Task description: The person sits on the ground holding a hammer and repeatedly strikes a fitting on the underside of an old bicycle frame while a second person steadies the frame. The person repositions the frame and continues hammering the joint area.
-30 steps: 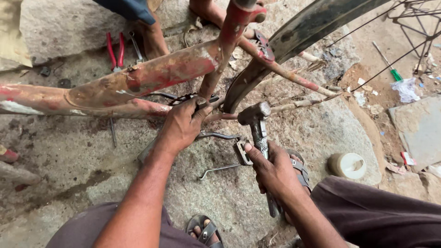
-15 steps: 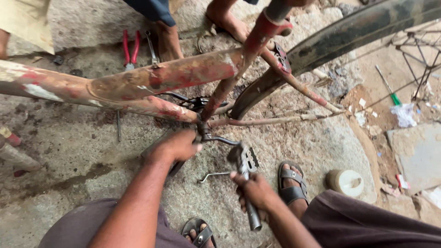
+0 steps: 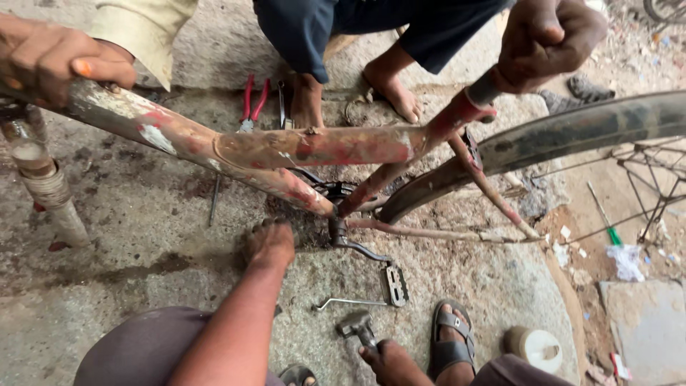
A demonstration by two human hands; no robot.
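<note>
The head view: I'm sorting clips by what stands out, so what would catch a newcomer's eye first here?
A worn red bicycle frame spans the picture, steadied by another person's hands at top left and top right. Below its middle the left hand presses on the stone floor beside the crank and pedal, while the right hand grips a hammer at the bottom edge. Red-handled pliers lie beyond the frame.

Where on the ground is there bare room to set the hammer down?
Bare concrete lies left of the left hand, between the frame's lower tube and the wrapped post. Another patch: between pedal and white roll. Crowded under the crank and near the pliers.
</note>
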